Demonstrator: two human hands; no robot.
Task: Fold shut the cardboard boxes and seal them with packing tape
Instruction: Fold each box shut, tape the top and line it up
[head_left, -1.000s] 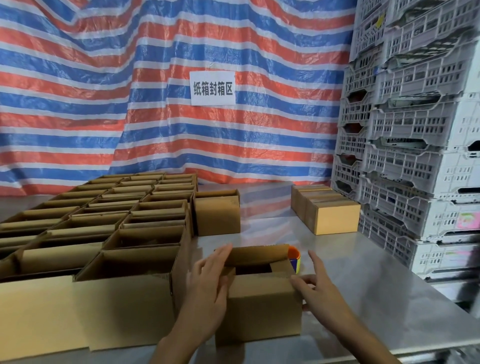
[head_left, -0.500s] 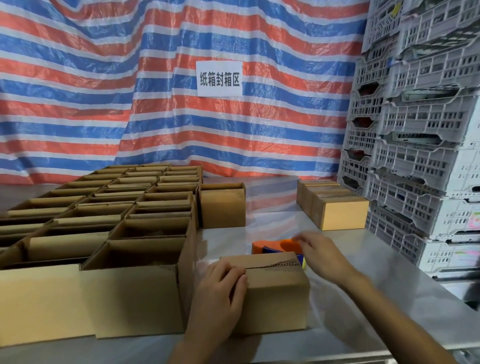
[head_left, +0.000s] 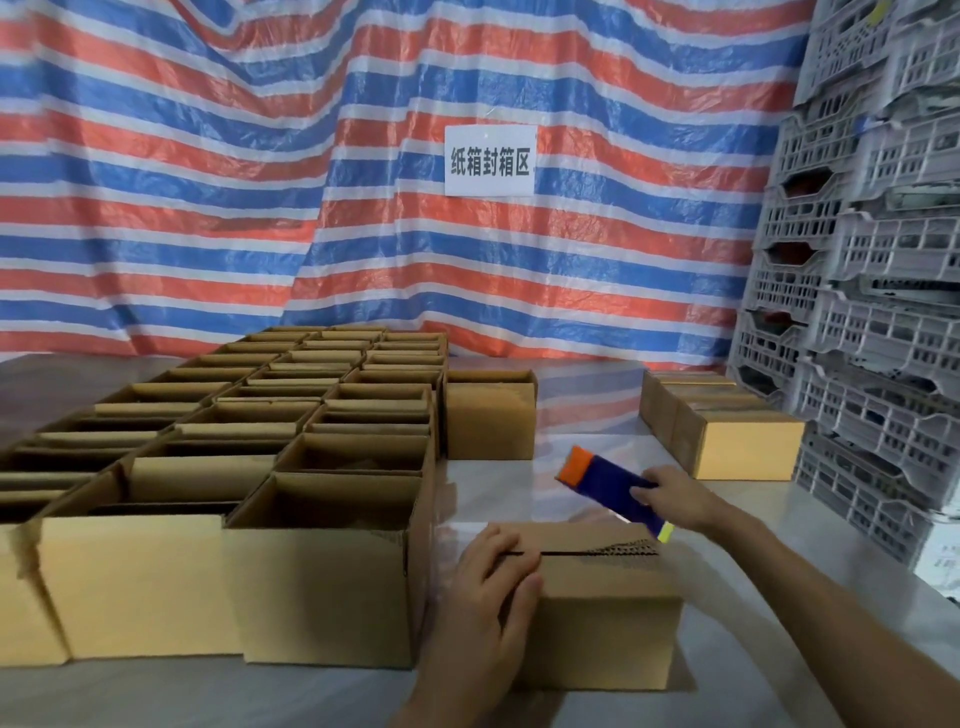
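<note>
- The tape dispenser (head_left: 597, 478) lay on the desk (head_left: 779, 597) behind the box (head_left: 597, 613); now the right hand (head_left: 675, 496) holds it lifted over the box's far right edge, fingers wrapped around it.
- The left hand (head_left: 488, 587) presses nearly flat fingers on the box's closed flaps.
- The seam looks ready for taping.

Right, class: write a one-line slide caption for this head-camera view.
Left hand presses the cardboard box shut while the right hand holds the tape dispenser by its far edge.

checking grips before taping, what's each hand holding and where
Right hand grips the tape dispenser near its yellow end; left hand presses the box top.
</note>
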